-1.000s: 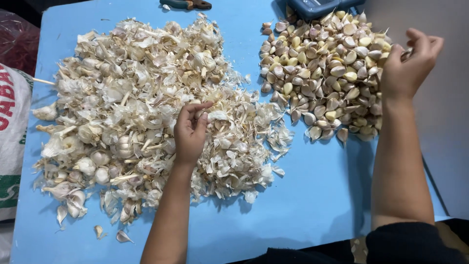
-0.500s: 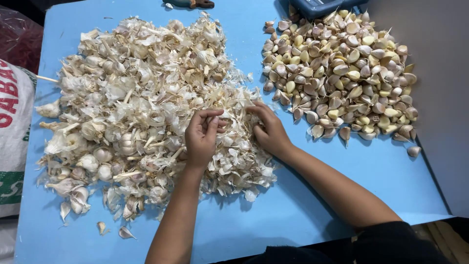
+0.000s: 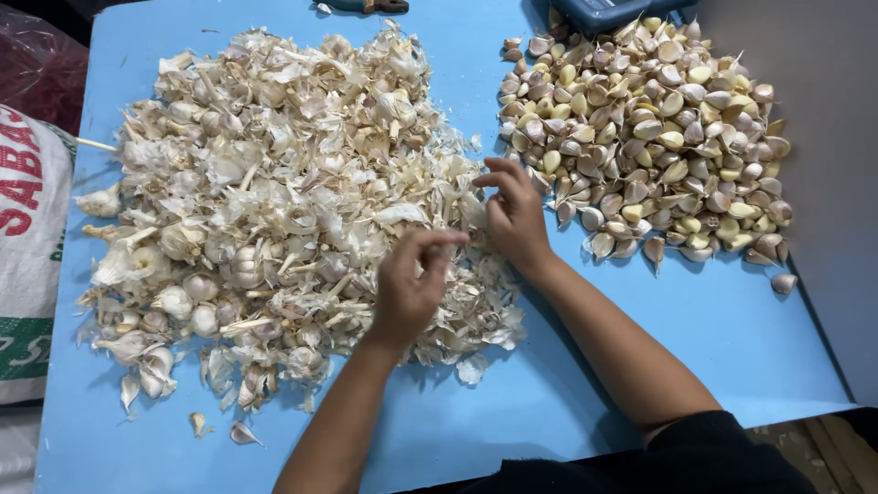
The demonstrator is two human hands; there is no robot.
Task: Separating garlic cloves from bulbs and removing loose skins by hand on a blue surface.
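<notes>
Head view, single entry.

Item 1: pale blue flat tabletop (image 3: 476, 430). It carries two heaps.

Item 2: large loose heap of whole off-white garlic bulbs and papery skins (image 3: 274, 210), filling the table from 9 to 12 o'clock and reaching the centre. Whole bulbs show mostly along its 8 o'clock edge; the rest reads as husk and broken pieces. Stray skin flakes lie at 7 o'clock, apart from the heap.

Item 3: compact heap of separated cream and purple-tinged garlic cloves (image 3: 654, 137), at 1 to 2 o'clock, well apart from the bulb heap by a strip of bare table. One clove lies alone at its 4 o'clock edge.

Item 4: your left hand (image 3: 410, 288), at the near edge of the bulb heap, fingers curled toward the thumb in a pinch. It is blurred; I cannot tell whether it has anything.

Item 5: your right hand (image 3: 514, 215), just beside the left at 1 o'clock from it, fingers bent and loosely parted over the heap's right edge, between the two heaps. No clove is visible in it.

Item 6: white printed woven sack (image 3: 27, 247), at the 9 o'clock border.

Status, as a judgement: you have a sizeable clove heap done; a fair number of whole bulbs remain unbroken.
</notes>
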